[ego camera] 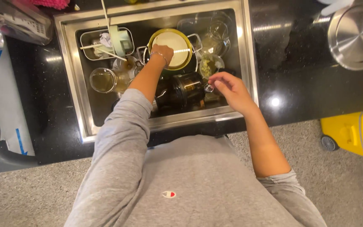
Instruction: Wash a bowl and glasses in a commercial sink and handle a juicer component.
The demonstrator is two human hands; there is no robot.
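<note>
At the steel sink (248, 50), my left hand (161, 52) closes on the yellow-rimmed pot (177, 44); my right hand (227, 86) pinches a small metal piece (209, 88) above the dark jar (185, 90). Washing-up seems barely begun; lifting the pot calls for a firmer grip.

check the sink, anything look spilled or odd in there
Nothing spilled. The sink is crowded: a glass holds yellowish liquid and a small bowl holds greenish leftovers. The left hand rests on the yellow-rimmed pot.
</note>
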